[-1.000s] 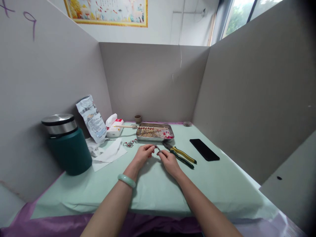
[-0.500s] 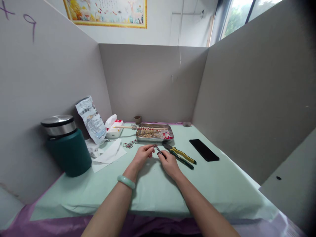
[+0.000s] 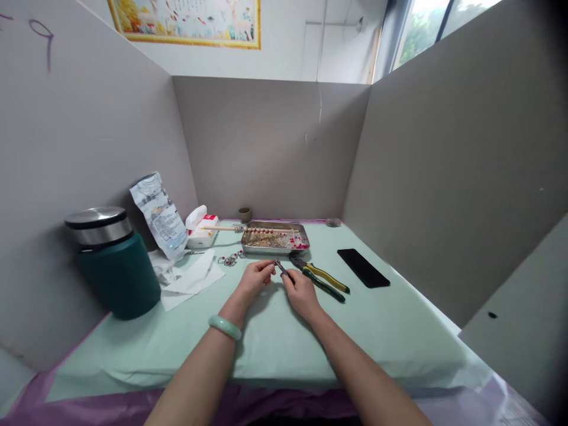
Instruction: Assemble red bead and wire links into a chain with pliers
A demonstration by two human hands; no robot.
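My left hand and my right hand meet over the pale green table cover, fingers pinched. Between them my right hand holds a small thin metal tool, its tip pointing at my left fingertips. What my left fingers pinch is too small to make out. A pale green bangle sits on my left wrist. Just behind the hands stands a metal tray of small gold and red beads, with a wooden stick threaded with beads lying across it.
Yellow and green handled pliers lie right of my hands, a black phone farther right. Small rings, white tissues, a printed bag, a tissue box and a dark green jar stand at left. Grey partitions enclose the table.
Both hands stay together with little movement. The view has shifted slightly to the right, so everything sits a little further left.
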